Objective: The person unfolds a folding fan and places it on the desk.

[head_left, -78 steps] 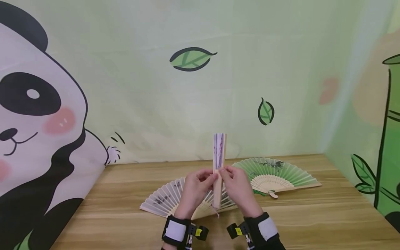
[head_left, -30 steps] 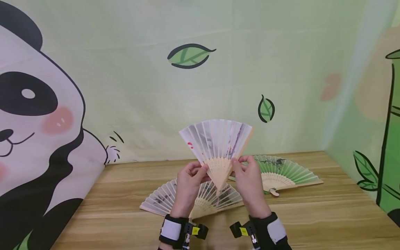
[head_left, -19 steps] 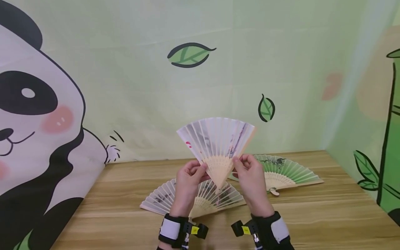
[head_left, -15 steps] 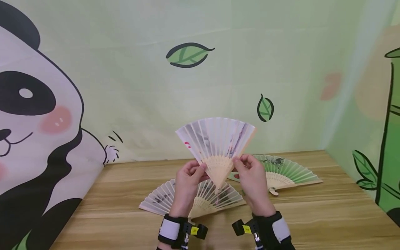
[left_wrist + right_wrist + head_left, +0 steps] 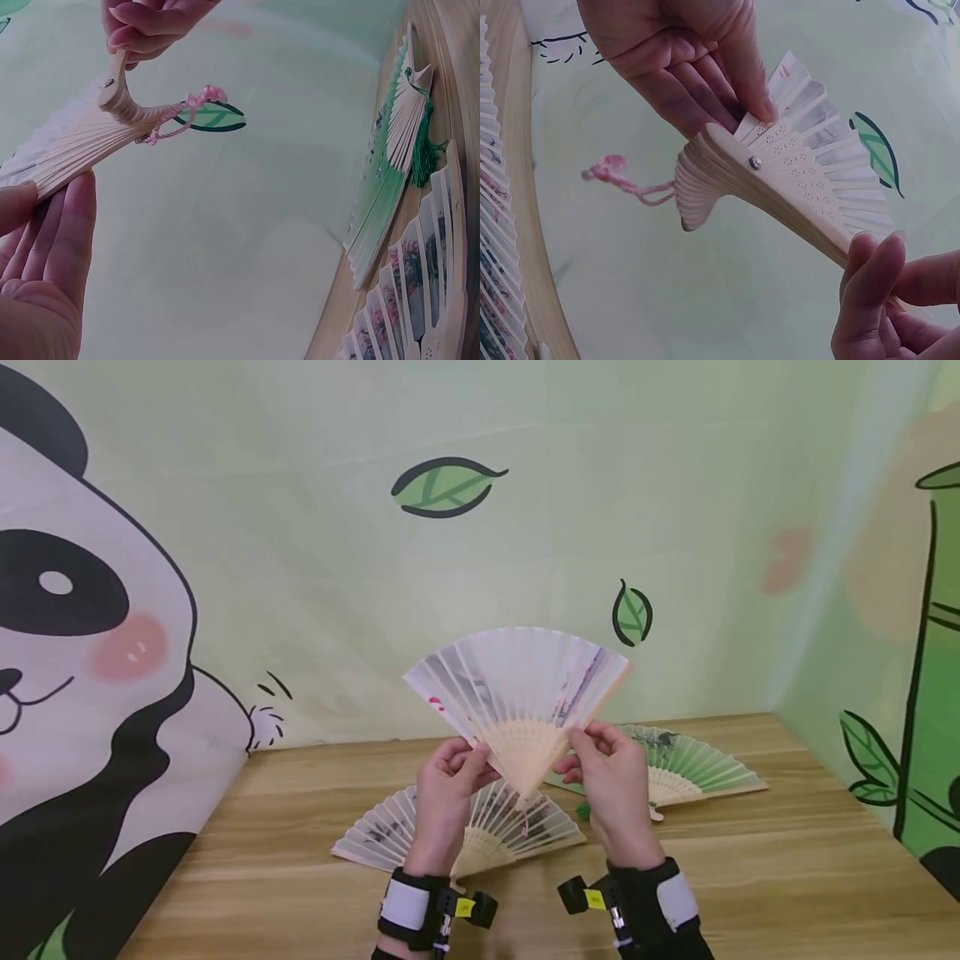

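Both hands hold a white folding fan (image 5: 525, 685) upright above the table, partly spread, with a grey and purple print and red marks at its left side. My left hand (image 5: 444, 802) pinches its left outer rib between thumb and fingers. On the other side, my right hand (image 5: 617, 785) pinches the right outer rib. In the right wrist view a metal rivet (image 5: 755, 162) joins the ribs at the base, and a pink cord (image 5: 634, 187) hangs from there. Beneath the hands, a spread fan with dark floral print (image 5: 378, 835) lies on the table, partly covered by the left forearm.
A green spread fan (image 5: 708, 764) lies at the back right of the wooden table (image 5: 750, 877), its green tassel (image 5: 427, 154) showing in the left wrist view. Behind stands a pale green backdrop (image 5: 300, 568) with a panda and leaves. Each wrist wears a strapped camera.
The white fan was folded at first; the hands have drawn apart and it has spread steadily wider. Fan and hands have risen slightly. The two fans on the table stay put.
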Demonstrator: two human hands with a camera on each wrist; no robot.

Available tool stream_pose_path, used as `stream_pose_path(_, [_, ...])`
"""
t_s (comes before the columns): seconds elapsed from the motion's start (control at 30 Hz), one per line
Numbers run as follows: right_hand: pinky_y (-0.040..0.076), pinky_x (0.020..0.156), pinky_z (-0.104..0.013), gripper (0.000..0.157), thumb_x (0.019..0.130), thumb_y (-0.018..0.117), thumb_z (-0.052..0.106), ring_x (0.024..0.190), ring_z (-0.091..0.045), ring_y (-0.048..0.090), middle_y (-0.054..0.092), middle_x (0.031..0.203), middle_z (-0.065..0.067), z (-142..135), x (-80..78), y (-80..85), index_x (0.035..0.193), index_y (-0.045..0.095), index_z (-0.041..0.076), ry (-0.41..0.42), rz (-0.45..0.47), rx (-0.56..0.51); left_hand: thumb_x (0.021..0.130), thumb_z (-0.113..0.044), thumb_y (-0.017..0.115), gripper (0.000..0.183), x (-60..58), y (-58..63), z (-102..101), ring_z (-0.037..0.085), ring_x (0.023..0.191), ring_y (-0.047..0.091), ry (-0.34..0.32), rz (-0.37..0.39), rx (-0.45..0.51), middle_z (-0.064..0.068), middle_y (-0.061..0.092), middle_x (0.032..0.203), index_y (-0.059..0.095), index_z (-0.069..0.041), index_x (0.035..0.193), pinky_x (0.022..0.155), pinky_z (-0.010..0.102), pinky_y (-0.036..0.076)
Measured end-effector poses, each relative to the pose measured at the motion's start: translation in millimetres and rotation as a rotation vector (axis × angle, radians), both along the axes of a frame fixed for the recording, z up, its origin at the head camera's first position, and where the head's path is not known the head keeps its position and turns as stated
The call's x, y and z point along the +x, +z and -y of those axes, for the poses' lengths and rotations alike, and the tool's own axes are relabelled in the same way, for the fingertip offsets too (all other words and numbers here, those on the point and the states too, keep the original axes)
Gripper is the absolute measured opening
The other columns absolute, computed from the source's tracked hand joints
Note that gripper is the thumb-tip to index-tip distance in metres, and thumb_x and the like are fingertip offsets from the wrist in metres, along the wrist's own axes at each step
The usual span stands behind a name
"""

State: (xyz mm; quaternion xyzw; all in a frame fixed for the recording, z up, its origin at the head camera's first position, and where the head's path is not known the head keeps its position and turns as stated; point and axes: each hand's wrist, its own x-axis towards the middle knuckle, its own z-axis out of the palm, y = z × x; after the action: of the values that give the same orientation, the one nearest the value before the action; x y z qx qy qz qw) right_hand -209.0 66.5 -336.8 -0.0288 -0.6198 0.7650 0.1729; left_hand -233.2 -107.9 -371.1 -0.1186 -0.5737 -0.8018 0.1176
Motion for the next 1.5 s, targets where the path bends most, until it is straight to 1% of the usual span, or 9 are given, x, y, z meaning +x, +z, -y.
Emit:
stream_pose_path(0.13, [0.054,0.059,-0.03,0.016,0.098,0.06,0.007,0.065,-0.021,0.063,0.058,0.09,-0.018,-0.6,1.3,0.1,0.109,0.059,-0.004,-0.01,-0.018,-0.033,0.096,-0.008,0.063,0.016,-1.5,-1.9,1.7,0.023,0.081,0.067,-0.014,-0.006,0.002,0.016,0.066,0.09,0.057,0.005,0.104,0.08,0.041,0.054])
stream_pose_path(0.27, [0.054,0.061,-0.031,0.015,0.099,0.059,0.006,0.066,-0.021,0.062,0.055,0.091,-0.017,1.3,3.0,-0.5,0.109,0.058,-0.005,-0.01,-0.031,-0.06,0.097,-0.01,0.063,0.015,-0.7,-5.4,5.4,0.024,0.081,0.067,-0.002,0.012,0.005,0.016,0.065,0.088,0.055,0.002,0.1,0.081,0.042,0.053])
stream_pose_path(0.37, [0.054,0.062,-0.031,0.015,0.099,0.059,0.006,0.066,-0.021,0.062,0.052,0.092,-0.016,1.4,2.8,1.7,0.109,0.057,-0.004,-0.021,-0.054,-0.073,0.098,-0.011,0.063,0.016,-0.3,-5.1,5.9,0.025,0.081,0.067,-0.002,0.001,0.016,0.016,0.065,0.088,0.054,0.002,0.098,0.081,0.043,0.053])
stream_pose_path(0.47, [0.055,0.063,-0.032,0.015,0.099,0.06,0.008,0.067,-0.021,0.062,0.052,0.092,-0.016,-1.2,2.5,4.1,0.106,0.054,-0.004,-0.049,-0.07,-0.086,0.098,-0.013,0.062,0.017,-0.3,-2.9,3.9,0.025,0.081,0.067,-0.018,-0.015,0.028,0.017,0.065,0.09,0.054,0.002,0.1,0.081,0.043,0.053])
stream_pose_path(0.6, [0.055,0.066,-0.033,0.016,0.099,0.059,0.009,0.068,-0.021,0.063,0.054,0.092,-0.016,-5.1,3.8,4.1,0.103,0.051,-0.004,-0.066,-0.062,-0.109,0.099,-0.012,0.061,0.017,-0.6,-1.4,1.6,0.025,0.081,0.068,-0.03,-0.008,0.031,0.018,0.066,0.091,0.054,0.003,0.103,0.081,0.043,0.053])
stream_pose_path(0.8, [0.056,0.069,-0.035,0.016,0.099,0.059,0.009,0.07,-0.021,0.064,0.055,0.092,-0.016,-5.2,2.2,5.3,0.102,0.049,-0.005,-0.056,-0.095,-0.13,0.1,-0.012,0.058,0.019,-2.0,0.9,2.8,0.025,0.082,0.068,-0.014,-0.024,0.032,0.02,0.066,0.093,0.054,0.005,0.108,0.082,0.043,0.053])
stream_pose_path(1.1, [0.055,0.067,-0.032,0.017,0.1,0.057,0.009,0.069,-0.02,0.063,0.055,0.093,-0.015,-4.0,1.1,6.0,0.1,0.046,-0.003,-0.059,-0.096,-0.161,0.102,-0.017,0.057,0.025,0.5,1.3,7.0,0.028,0.085,0.068,-0.032,-0.011,0.026,0.021,0.066,0.097,0.054,0.004,0.115,0.082,0.044,0.053])
stream_pose_path(1.2, [0.055,0.066,-0.031,0.016,0.101,0.056,0.009,0.068,-0.019,0.063,0.055,0.093,-0.015,-4.0,0.6,5.7,0.099,0.045,-0.003,-0.061,-0.105,-0.178,0.102,-0.017,0.057,0.026,0.5,0.9,7.6,0.029,0.086,0.067,-0.036,-0.02,0.025,0.022,0.065,0.098,0.054,0.004,0.117,0.083,0.044,0.052])
stream_pose_path(1.5, [0.055,0.067,-0.032,0.018,0.101,0.056,0.009,0.068,-0.019,0.063,0.054,0.088,-0.014,-4.2,0.3,4.2,0.098,0.043,-0.002,-0.057,-0.117,-0.208,0.103,-0.016,0.055,0.026,0.5,1.1,7.9,0.03,0.088,0.067,-0.034,-0.01,0.021,0.022,0.065,0.099,0.053,0.005,0.118,0.083,0.043,0.052])
